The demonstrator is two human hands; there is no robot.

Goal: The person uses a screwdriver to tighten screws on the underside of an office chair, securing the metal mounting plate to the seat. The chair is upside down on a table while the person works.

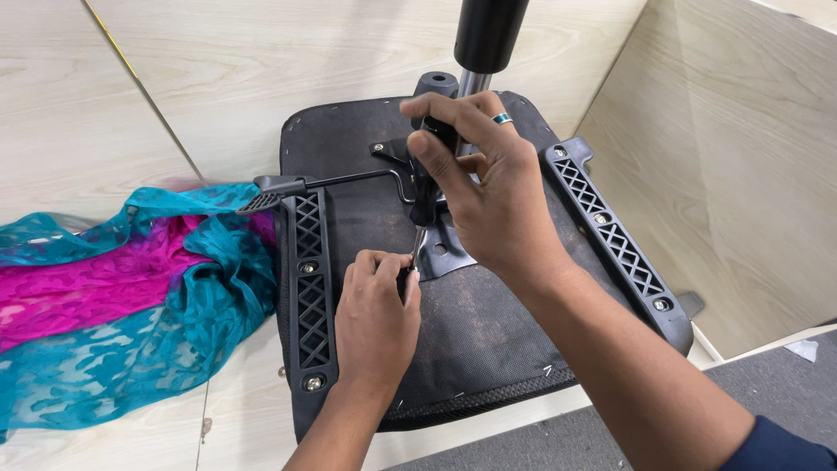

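An upside-down black office chair seat (pixel 488 340) lies on a pale wooden surface, its underside facing me. My right hand (pixel 484 187), with a ring on one finger, grips the black handle of a screwdriver (pixel 425 192) held upright over the metal mechanism plate (pixel 440 253) at the seat's middle. My left hand (pixel 377 318) pinches the screwdriver's metal shaft near its tip, just above the plate. A black adjustment lever (pixel 288 186) sticks out to the left. The gas cylinder (pixel 486 35) rises behind my right hand.
Two black lattice armrest brackets (pixel 309 288) (pixel 610 235) are bolted along the seat's left and right sides. A teal and magenta patterned cloth (pixel 113 296) lies bunched at the left. A wooden wall panel (pixel 741 174) stands at the right; grey floor (pixel 785 384) shows at lower right.
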